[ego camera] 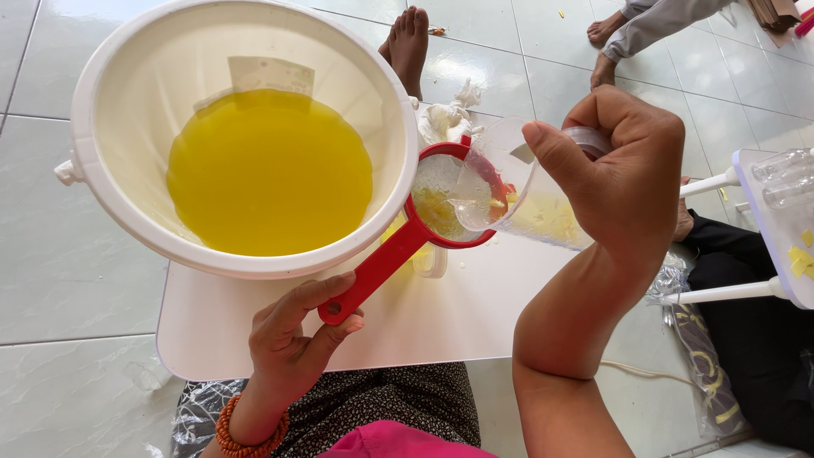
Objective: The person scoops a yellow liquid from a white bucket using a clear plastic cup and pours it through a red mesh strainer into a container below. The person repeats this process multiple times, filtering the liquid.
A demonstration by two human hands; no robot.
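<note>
1. Head view, looking down: a small white table (pixel 475 326) stands on a pale tiled floor (pixel 59 271), with the person's patterned lap at the bottom edge.
2. A large white bucket (pixel 93 170) fills the upper left, resting on the table's far left part. It holds bright yellow liquid (pixel 267 174).
3. The left hand (pixel 292 339), with an orange beaded bracelet (pixel 246 437) at the wrist, is closed around the end of the handle of a red strainer (pixel 386 259). Thumb and fingers pinch the handle from both sides.
4. The strainer's round mesh bowl sits just beside the bucket's right rim, over the table, with yellowish pulp inside it.
5. The right hand (pixel 627 178) grips a clear plastic jug (pixel 526 191), fingers wrapped behind it and thumb pressed across the front. The jug is tipped on its side with its mouth over the strainer bowl; pale pulp clings inside.
6. Crumpled white wrappers (pixel 445 119) lie beyond the strainer.
7. A bare foot (pixel 409 42) shows at top centre, and another person's feet (pixel 604 51) at top right.
8. At the right edge, a second white table (pixel 767 199) lies tipped, with clear bottles on it.
</note>
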